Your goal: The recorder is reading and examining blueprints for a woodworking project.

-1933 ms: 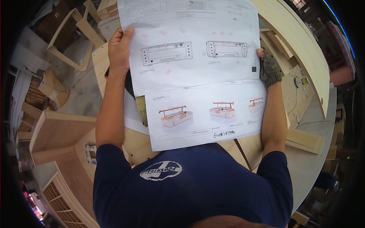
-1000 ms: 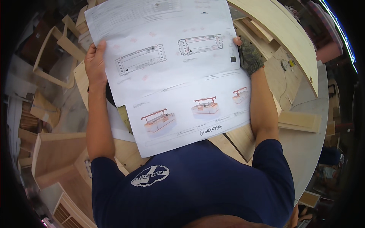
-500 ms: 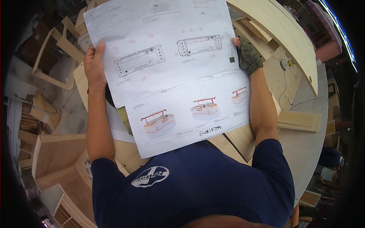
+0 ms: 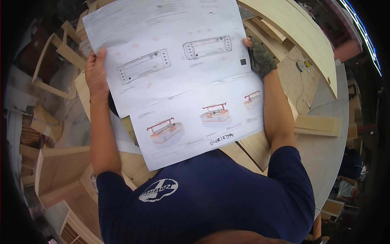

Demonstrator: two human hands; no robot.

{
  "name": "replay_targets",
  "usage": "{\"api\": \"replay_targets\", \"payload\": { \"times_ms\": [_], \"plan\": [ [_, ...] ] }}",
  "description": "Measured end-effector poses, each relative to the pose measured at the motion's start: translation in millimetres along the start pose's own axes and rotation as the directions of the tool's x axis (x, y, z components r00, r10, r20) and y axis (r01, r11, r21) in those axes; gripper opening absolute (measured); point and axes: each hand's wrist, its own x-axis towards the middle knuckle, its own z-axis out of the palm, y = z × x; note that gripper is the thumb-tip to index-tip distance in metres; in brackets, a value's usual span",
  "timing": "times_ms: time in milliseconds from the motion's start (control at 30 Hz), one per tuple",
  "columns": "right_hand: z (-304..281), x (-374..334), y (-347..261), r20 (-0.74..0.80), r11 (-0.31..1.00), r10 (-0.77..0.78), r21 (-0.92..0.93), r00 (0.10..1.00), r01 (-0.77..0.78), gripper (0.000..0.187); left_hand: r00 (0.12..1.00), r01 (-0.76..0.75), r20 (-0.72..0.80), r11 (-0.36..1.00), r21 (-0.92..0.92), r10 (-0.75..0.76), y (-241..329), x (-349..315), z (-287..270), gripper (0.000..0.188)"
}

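Two large white drawing sheets (image 4: 174,89), one overlapping the other, are spread in front of me. They carry line plans of a long counter in the upper part and small coloured views of it below. My bare left hand (image 4: 96,73) grips the left edge, thumb on the front and fingers behind. My right hand (image 4: 261,57), in a dark patterned work glove with a bare thumb tip, pinches the right edge the same way. The fingers behind the paper are mostly hidden.
Beneath the sheets lie pale wooden boards. A curved plywood panel (image 4: 300,36) arcs at the upper right, near a corded tool (image 4: 302,65). Wooden frames (image 4: 53,65) and an open plywood box (image 4: 61,171) stand at left. Another person (image 4: 350,171) is at the far right.
Both hands and the sheets have shifted slightly to the left in the picture, with the grip unchanged. The person at far right has moved a little.
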Motion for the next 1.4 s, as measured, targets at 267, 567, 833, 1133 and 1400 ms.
{"api": "replay_targets", "payload": {
  "times_ms": [267, 567, 833, 1133, 1400],
  "plan": [
    [18, -13, -29, -0.039, 0.996, 0.057, -0.061, 0.998, -0.060, 0.022, 1.000, 0.010, 0.011, 0.999, -0.037, -0.010, -3, 0, -9, 0.017],
    [0, 7, -4, 0.037, 0.983, 0.163, 0.079, 0.986, -0.165, 0.048, 0.998, 0.019, 0.061, 0.998, -0.059, -0.015, -3, 1, -6, 0.018],
    [7, -4, -12, -0.026, 0.990, 0.141, -0.012, 0.990, -0.142, 0.048, 0.997, 0.022, 0.069, 0.998, -0.052, -0.018, -3, 1, -8, 0.019],
    [12, -9, -21, -0.004, 0.984, 0.168, -0.060, 0.986, -0.168, 0.053, 0.997, 0.042, 0.063, 0.998, -0.049, -0.039, -1, -2, -5, 0.017],
    [14, -13, -27, -0.001, 0.988, 0.134, -0.083, 0.991, -0.134, 0.045, 0.998, 0.031, 0.049, 0.999, -0.029, -0.029, -3, -1, -5, 0.017]
  ]
}}
